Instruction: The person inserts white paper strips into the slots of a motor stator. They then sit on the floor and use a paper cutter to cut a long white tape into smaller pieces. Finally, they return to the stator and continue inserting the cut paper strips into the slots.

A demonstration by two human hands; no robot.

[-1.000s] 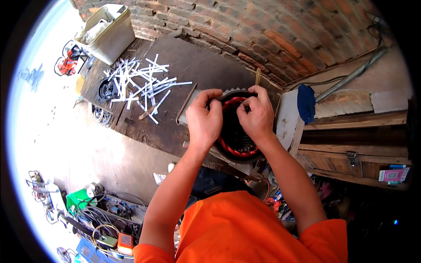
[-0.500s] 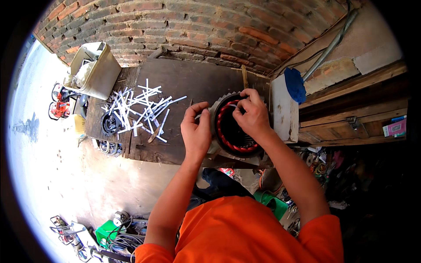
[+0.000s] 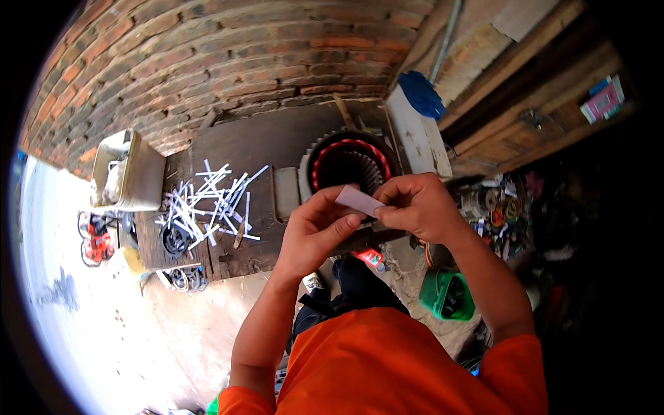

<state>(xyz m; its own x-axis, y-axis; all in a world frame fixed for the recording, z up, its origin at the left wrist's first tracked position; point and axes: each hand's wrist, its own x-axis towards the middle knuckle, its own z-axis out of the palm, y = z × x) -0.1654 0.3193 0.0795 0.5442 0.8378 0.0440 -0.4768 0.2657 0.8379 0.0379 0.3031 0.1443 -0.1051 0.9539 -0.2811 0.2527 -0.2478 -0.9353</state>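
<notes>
Right grip [image 3: 417,207], now back from the round housing [image 3: 373,164], is pinching a pale strip [image 3: 359,201] over its near side; left grip [image 3: 311,232] is curling alongside, hold unclear. Work is apparently shifting to the strip.

The right hand [image 3: 417,207] pinches one end of a pale strip [image 3: 357,200] and the left hand [image 3: 315,232] is at its other end, before a round dark housing [image 3: 370,167] with a red inner ring [image 3: 346,144] on the tabletop [image 3: 252,128], white strips [image 3: 209,205] scattered leftward.
</notes>
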